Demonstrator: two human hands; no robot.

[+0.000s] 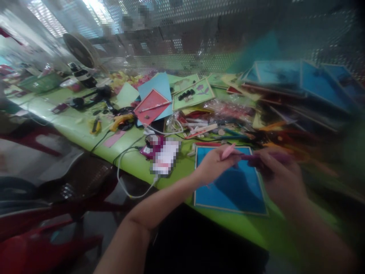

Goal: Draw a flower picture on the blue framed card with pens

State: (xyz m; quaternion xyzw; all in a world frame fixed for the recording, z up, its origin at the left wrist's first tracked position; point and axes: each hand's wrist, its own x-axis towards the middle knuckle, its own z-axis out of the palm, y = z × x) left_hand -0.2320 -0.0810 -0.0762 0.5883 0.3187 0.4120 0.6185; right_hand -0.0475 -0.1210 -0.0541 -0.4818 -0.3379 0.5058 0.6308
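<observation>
My left hand [212, 165] is closed, with a small pink pointed piece [228, 151] sticking up from its fingers. A slim purple piece [248, 156] runs between my two hands. My right hand [282, 177] is closed round the purple piece, its thicker end blurred; I cannot tell its kind. Both hands are held above a blue board [225, 190] with a pale frame, which lies flat on the green table [171, 186] and carries their shadow.
A phone [165, 156] with a white cable lies left of the board. Behind are a red framed board [152, 106], a green framed picture [194, 93] and stacked blue boards [279, 78]. A yellow-handled tool [121, 121] and a fan [81, 49] are further left.
</observation>
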